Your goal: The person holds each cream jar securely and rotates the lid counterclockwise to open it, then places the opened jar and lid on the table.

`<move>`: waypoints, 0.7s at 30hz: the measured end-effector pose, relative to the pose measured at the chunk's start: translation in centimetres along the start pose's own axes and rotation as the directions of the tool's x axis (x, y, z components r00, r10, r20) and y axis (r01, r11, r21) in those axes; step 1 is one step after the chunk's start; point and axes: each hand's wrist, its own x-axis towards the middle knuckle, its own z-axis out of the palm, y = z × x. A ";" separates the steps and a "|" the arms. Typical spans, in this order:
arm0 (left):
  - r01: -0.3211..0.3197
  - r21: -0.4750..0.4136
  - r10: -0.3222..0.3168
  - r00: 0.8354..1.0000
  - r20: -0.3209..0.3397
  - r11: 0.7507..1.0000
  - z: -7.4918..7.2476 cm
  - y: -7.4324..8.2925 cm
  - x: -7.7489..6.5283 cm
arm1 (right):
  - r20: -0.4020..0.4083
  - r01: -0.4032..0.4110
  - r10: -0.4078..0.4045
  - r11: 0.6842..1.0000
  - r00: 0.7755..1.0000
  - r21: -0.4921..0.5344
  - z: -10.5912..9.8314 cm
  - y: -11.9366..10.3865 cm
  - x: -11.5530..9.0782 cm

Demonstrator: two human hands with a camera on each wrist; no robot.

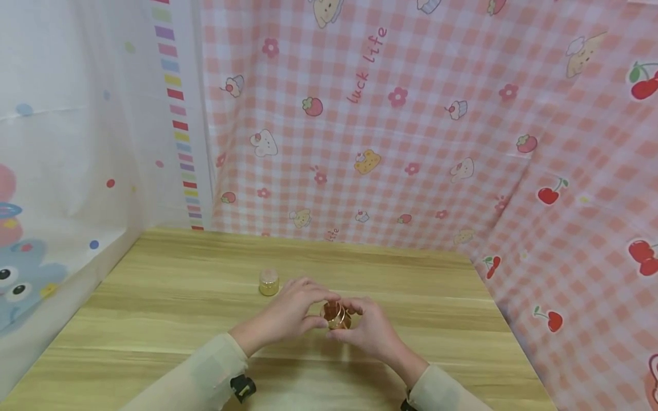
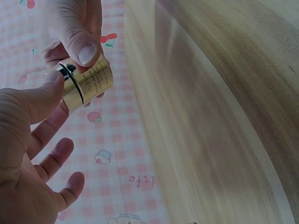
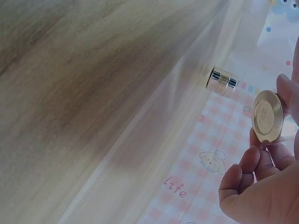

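The gold jar (image 1: 336, 317) is up in the air between the person's hands, a little above the near-middle part of the tabletop (image 1: 169, 331), tipped over on its side rather than upright. A dark seam runs round it, with small printed lettering on the section to one side of that line. Its two sections sit together along the seam, so I can't see what it holds. The flat round end by the right hand carries small marks too fine for me to read.

The left hand (image 1: 290, 314) has its grip pinching one end between thumb and forefinger, while two other fingers stand spread away from it. The right hand (image 1: 374, 326) has its grip closed around the lettered section, thumb on one side and fingers on the other.

A second, smaller-looking gold jar (image 1: 269, 283) stands upright on the wood, just beyond the left hand and apart from it; its top looks pale from above, and its contents are hidden.

The tabletop has a yellowish wood grain. Pale sleeves (image 1: 203, 371) reach in from the near edge, with a black band (image 1: 243, 388) at the left wrist. Behind hangs a pink checked cloth (image 1: 390, 131) with strawberries, cupcakes and "luck life"; cherries dot the checked cloth on the right (image 1: 581, 240), and a white cloth (image 1: 67, 148) with coloured spots covers the left.
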 end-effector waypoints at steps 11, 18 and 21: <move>0.009 0.024 -0.009 1.000 0.005 1.000 0.1 -0.1 0.1 | -0.007 0.007 -0.007 1.000 1.000 -0.010 0.0 0.0 0.0; 0.020 0.015 -0.020 1.000 -0.002 1.000 0.3 0.0 0.0 | -0.008 0.006 -0.006 1.000 1.000 -0.008 0.0 -0.1 -0.1; 0.021 0.014 -0.021 1.000 -0.009 1.000 0.3 0.0 -0.1 | -0.003 0.008 -0.008 1.000 1.000 0.003 0.0 -0.1 -0.1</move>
